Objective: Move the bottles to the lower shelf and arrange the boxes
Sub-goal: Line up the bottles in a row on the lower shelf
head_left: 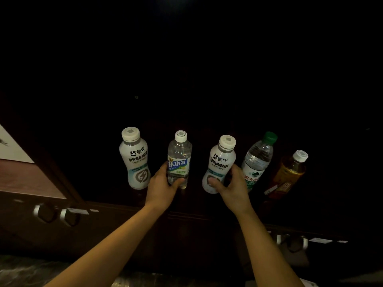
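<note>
Left hand (160, 187): fingers curled round the clear blue-label bottle (179, 160), low on the body. Right hand (234, 187): gripping the white drink bottle (220, 162) near its base. Both bottles stand on the dark shelf (116, 206). Lift straight up and clear the neighbours: second white bottle (135, 160), green-cap water bottle (258, 160), amber tea bottle (288, 175). Shelf interior is black, possibly the upper shelf. No boxes visible.

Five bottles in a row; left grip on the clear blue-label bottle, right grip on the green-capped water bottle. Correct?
Not quite. In the head view the right grip holds the middle white bottle, not the green-capped water bottle, which stands just to its right. The rest is right: left grip on the clear blue-label bottle.
</note>
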